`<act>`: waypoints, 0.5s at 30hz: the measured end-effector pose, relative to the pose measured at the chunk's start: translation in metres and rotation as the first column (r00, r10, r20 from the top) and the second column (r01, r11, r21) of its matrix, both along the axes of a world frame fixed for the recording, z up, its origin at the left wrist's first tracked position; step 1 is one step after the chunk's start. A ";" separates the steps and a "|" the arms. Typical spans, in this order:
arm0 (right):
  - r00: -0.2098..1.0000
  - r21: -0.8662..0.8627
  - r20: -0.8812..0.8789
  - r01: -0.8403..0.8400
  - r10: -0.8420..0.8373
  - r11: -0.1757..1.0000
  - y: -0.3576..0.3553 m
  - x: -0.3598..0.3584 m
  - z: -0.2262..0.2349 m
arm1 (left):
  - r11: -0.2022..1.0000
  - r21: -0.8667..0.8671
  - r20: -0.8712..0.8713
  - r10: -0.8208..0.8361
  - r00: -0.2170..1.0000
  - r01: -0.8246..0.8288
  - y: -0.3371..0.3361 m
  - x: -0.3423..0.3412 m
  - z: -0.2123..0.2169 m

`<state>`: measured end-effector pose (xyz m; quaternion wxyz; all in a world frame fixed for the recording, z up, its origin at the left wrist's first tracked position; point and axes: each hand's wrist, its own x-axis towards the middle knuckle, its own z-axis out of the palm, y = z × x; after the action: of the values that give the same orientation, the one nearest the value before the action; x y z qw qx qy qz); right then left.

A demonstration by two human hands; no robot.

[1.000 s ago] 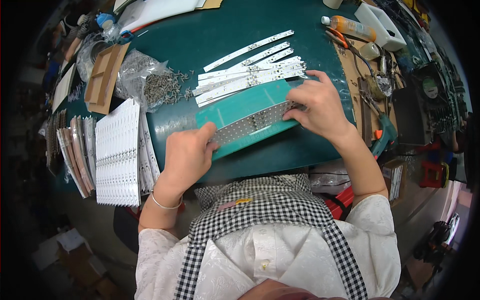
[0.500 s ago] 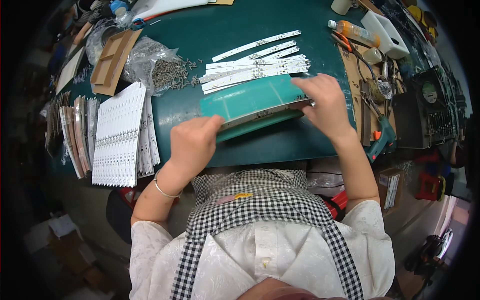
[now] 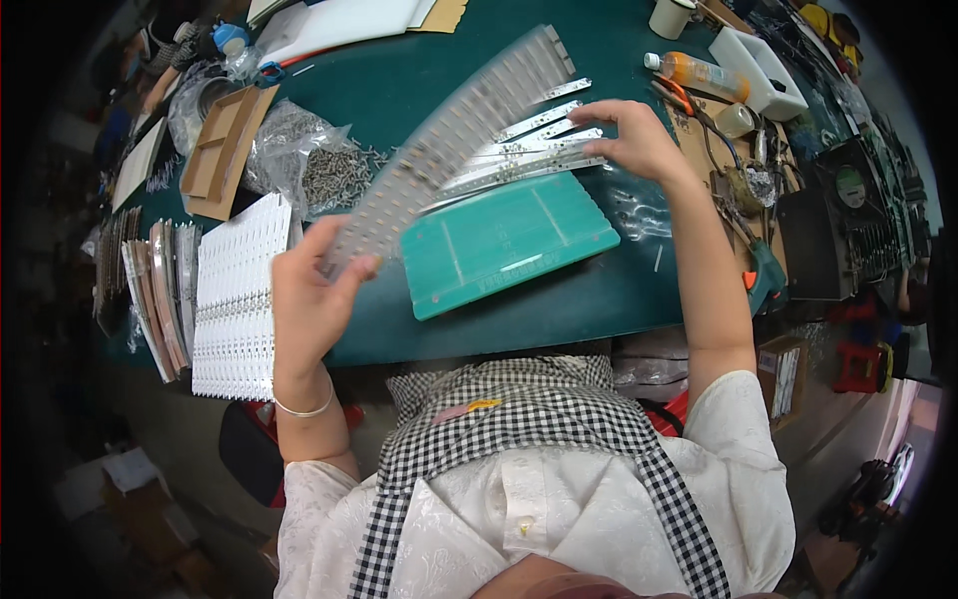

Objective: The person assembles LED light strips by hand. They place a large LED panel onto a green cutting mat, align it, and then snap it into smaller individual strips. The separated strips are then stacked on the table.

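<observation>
My left hand point(image 3: 311, 299) grips the near end of a long grey panel of light strips point(image 3: 454, 140), lifted and slanting up to the right above the table. My right hand point(image 3: 639, 140) rests with fingers spread on a pile of loose white strips point(image 3: 529, 160) lying on the dark green mat. A teal green jig plate point(image 3: 504, 240) lies flat between my hands, bare on top.
A stack of white strip panels point(image 3: 239, 299) lies at the left table edge, beside upright boards point(image 3: 165, 290). A bag of small metal screws point(image 3: 309, 165) and a brown cardboard tray point(image 3: 225, 150) sit behind. Bottles, a white box point(image 3: 763, 70) and tools crowd the right side.
The strip panel lay on the teal plate under both hands. My left hand has lifted it off and swung it up. My right hand has moved to the loose strips.
</observation>
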<state>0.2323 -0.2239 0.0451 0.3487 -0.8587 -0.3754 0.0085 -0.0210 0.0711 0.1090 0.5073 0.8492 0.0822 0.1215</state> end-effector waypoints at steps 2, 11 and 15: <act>0.980 0.154 -0.198 0.050 -0.019 0.987 0.005 -0.009 0.025 | 0.994 0.012 -0.093 -0.108 0.990 0.110 0.001 0.001 -0.007; 0.948 -0.055 -0.286 -0.165 0.142 0.985 -0.014 -0.086 0.031 | 0.871 0.225 -0.205 -0.397 0.895 0.438 -0.022 0.015 -0.042; 0.966 -0.085 -0.245 -0.106 0.083 0.991 -0.010 -0.084 0.030 | 0.828 0.336 -0.262 -0.376 0.889 0.449 -0.021 0.023 -0.039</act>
<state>0.1485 -0.2338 0.0755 0.3484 -0.8485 -0.3699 0.1477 0.0016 0.0497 0.0703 0.3334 0.9374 -0.0830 -0.0566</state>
